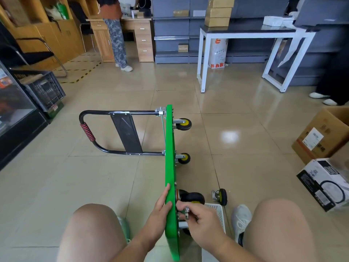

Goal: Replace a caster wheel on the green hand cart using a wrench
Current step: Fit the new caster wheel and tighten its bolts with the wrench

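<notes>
The green hand cart (170, 157) stands on its side edge on the tiled floor, with its black handle (113, 133) lying flat to the left. Two yellow-hubbed casters (184, 124) (184, 158) stick out on its far right side. A black caster wheel (192, 198) sits at the near corner of the deck. My left hand (160, 208) presses flat against the deck's top face. My right hand (200, 220) pinches a small metal wrench (186, 212) at the caster's mounting plate. A loose caster (220, 196) lies on the floor to the right.
A white plastic basket (217, 212) sits behind my right hand. Cardboard boxes (321, 135) and a printed box (324, 184) stand at right. A white table (251, 35), a black crate (43, 89) and standing people surround the floor. My knees frame the bottom.
</notes>
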`<action>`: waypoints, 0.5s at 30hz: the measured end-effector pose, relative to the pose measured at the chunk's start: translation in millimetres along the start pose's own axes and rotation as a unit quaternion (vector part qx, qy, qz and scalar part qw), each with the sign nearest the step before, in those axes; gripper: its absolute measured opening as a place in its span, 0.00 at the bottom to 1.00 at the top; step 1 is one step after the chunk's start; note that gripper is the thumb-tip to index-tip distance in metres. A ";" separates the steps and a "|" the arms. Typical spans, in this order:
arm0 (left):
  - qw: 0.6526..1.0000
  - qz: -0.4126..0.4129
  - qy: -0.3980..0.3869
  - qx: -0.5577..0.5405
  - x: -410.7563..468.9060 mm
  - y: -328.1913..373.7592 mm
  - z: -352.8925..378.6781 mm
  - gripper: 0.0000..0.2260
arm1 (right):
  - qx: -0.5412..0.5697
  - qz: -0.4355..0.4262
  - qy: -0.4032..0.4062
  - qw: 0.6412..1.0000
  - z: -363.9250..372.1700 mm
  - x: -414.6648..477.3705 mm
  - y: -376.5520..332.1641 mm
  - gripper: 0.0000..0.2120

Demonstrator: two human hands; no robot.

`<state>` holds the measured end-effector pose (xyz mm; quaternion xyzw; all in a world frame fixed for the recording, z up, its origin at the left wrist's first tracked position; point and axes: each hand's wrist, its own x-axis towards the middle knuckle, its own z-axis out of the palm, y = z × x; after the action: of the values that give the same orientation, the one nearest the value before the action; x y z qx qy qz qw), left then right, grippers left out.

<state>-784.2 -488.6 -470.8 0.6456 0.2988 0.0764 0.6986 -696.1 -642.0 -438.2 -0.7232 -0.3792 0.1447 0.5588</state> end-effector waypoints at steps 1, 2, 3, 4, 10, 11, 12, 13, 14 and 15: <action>1.000 0.001 0.000 0.003 -0.2 0.9 0.6 0.25 | -0.004 0.004 -0.008 1.000 0.2 1.1 0.9 0.20; 1.000 0.000 -0.001 0.005 -0.4 1.7 1.0 0.25 | -0.010 0.004 -0.016 1.000 0.4 1.4 1.7 0.19; 1.000 -0.002 -0.002 0.006 -0.6 2.4 1.1 0.25 | -0.018 -0.001 -0.023 1.000 1.1 1.4 1.6 0.17; 1.000 -0.002 -0.002 0.006 -0.6 3.0 0.9 0.25 | -0.026 -0.010 -0.029 0.999 2.2 1.4 0.9 0.16; 1.000 -0.007 0.004 0.000 -0.6 3.5 0.9 0.23 | -0.034 0.028 -0.052 0.998 7.3 24.0 -9.4 0.11; 1.000 -0.007 0.005 0.001 -0.1 2.7 1.0 0.23 | -0.042 0.043 -0.044 0.997 7.6 34.2 -10.7 0.10; 1.000 -0.007 0.006 0.004 0.3 1.8 0.8 0.24 | -0.042 0.060 -0.037 0.997 7.6 46.0 -11.3 0.08; 1.000 -0.006 0.006 0.007 0.7 1.2 0.7 0.24 | -0.030 0.084 -0.033 0.995 7.1 59.3 -11.2 0.07; 1.000 -0.006 0.007 0.008 0.7 0.8 0.5 0.24 | -0.007 0.117 -0.033 0.992 6.0 72.9 -11.0 0.07; 1.000 -0.008 0.006 0.006 0.8 0.4 0.3 0.24 | 0.016 0.159 -0.033 0.987 4.3 86.3 -10.6 0.08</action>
<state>-783.3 -488.4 -470.7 0.6470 0.3087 0.0729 0.6934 -645.1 -576.8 -411.4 -0.7599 -0.2757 0.2613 0.5275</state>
